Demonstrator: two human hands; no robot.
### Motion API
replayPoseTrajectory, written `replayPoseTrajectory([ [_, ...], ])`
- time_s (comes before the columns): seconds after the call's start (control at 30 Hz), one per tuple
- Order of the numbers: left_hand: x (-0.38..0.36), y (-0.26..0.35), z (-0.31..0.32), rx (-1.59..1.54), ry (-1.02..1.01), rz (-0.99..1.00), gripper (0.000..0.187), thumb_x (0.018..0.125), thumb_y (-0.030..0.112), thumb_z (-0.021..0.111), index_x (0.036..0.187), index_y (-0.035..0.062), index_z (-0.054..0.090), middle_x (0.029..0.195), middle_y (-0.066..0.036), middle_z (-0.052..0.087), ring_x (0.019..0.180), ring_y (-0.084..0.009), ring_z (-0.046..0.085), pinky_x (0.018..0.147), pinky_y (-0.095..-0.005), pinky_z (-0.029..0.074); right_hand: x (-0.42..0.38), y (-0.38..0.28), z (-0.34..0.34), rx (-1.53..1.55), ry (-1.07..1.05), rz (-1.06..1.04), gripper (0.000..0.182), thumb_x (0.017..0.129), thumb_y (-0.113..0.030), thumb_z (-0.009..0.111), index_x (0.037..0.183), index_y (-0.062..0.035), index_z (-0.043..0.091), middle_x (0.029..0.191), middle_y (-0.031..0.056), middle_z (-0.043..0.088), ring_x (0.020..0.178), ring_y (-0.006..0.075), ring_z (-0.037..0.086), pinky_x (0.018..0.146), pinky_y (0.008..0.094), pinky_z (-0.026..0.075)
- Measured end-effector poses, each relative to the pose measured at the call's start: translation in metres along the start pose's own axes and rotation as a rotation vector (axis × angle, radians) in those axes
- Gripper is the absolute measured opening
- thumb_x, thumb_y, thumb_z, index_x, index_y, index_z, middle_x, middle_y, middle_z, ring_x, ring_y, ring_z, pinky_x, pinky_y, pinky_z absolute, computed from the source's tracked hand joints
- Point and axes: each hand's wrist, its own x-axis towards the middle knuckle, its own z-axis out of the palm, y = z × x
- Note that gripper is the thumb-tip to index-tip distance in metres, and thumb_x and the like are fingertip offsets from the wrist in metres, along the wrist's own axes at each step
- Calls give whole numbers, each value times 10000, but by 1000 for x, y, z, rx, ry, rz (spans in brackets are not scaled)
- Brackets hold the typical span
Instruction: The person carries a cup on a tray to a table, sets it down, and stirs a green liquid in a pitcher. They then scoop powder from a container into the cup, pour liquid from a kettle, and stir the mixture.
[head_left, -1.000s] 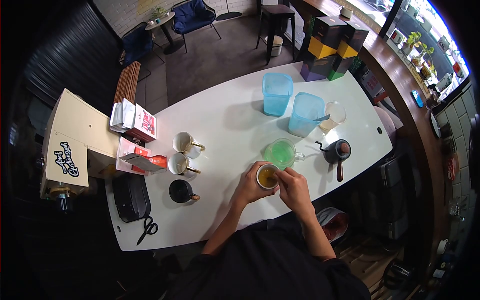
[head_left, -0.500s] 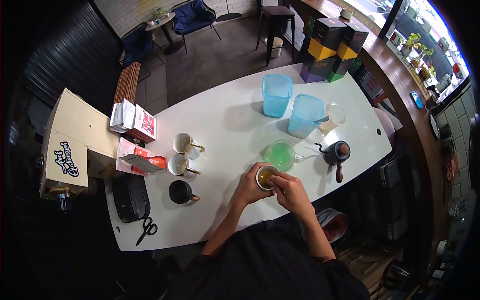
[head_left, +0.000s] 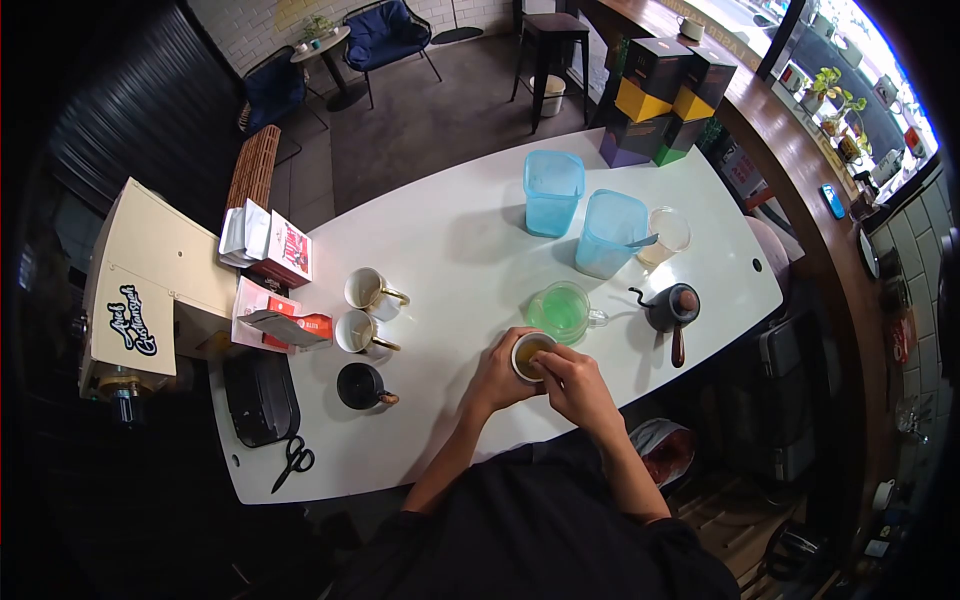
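Note:
My left hand [head_left: 497, 378] is wrapped round a small white cup [head_left: 521, 369] with yellowish-brown liquid in it, near the table's front edge. My right hand [head_left: 577, 381] is closed over the cup's right side, its fingertips pinched at the opening; what they hold is too small to make out. Just beyond the cup stands a clear glass mug [head_left: 562, 311] with green contents, its handle to the right. A dark gooseneck kettle [head_left: 671, 308] stands farther right.
Two blue plastic containers [head_left: 553, 192] [head_left: 611, 232] and a clear cup [head_left: 668, 234] stand farther back. On the left are two white mugs [head_left: 366, 289] [head_left: 357, 331], a black mug [head_left: 358, 386], scissors [head_left: 294, 463] and a black case [head_left: 261, 397]. Stacked boxes [head_left: 657, 104] occupy the back right.
My right fingertips have shifted slightly at the cup's opening. My left hand stays round the cup, and the other objects have not moved.

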Motion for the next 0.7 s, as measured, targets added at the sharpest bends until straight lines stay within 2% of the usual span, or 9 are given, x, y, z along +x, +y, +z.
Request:
replayPoseTrajectory([
  [0.07, -1, -1, 0, -13, -4, -1, 742, 574, 244, 940, 1205, 100, 576, 1137, -135, 687, 1042, -352, 680, 888, -435, 568, -1, -2, -5, 16, -25, -8, 120, 870, 22, 653, 980, 21, 699, 819, 169, 636, 685, 335, 659, 619, 400, 518],
  [0.13, 0, -1, 0, 16, 1, 26, 741, 576, 251, 941, 1202, 99, 577, 1130, -136, 689, 1037, -350, 682, 882, -436, 569, -1, -4, -9, -51, -53, 110, 137, 866, -4, 642, 996, 18, 680, 847, 188, 634, 748, 394, 654, 666, 461, 526],
  [0.17, 0, -1, -1, 16, 2, 26, 741, 576, 251, 941, 1202, 99, 577, 1130, -136, 689, 1037, -350, 682, 882, -436, 569, -1, -2, -8, -51, -53, 109, 137, 866, -4, 642, 996, 18, 680, 847, 188, 634, 748, 394, 654, 666, 461, 526],
  [0.23, -1, 2, -2, 18, -2, 35, 746, 585, 160, 937, 1234, 66, 580, 1133, -106, 694, 1050, -244, 689, 902, -377, 555, -2, 6, -3, -75, 99, 95, 92, 888, 14, 657, 971, 31, 693, 789, 164, 621, 603, 300, 627, 570, 374, 486],
  [0.37, -1, 3, -2, 5, 0, 27, 753, 580, 160, 940, 1235, 66, 582, 1138, -105, 693, 1050, -238, 689, 901, -375, 556, -2, 7, 3, -104, 148, 96, 97, 892, 10, 662, 982, 31, 691, 793, 164, 623, 602, 287, 630, 563, 365, 484],
  [0.47, 0, 2, -1, 9, -4, 27, 756, 579, 160, 941, 1237, 67, 581, 1145, -104, 692, 1050, -232, 688, 901, -375, 557, -1, 7, 7, -34, 154, 88, 105, 887, 16, 662, 988, 28, 689, 799, 162, 625, 632, 306, 641, 584, 375, 496],
  [0.7, -1, 1, 0, 10, -6, -12, 754, 582, 156, 942, 1240, 74, 582, 1139, -100, 695, 1045, -227, 690, 900, -373, 558, -2, 3, -4, -10, -9, 12, 98, 885, -2, 658, 978, 13, 685, 805, 161, 618, 693, 367, 636, 628, 415, 510],
])
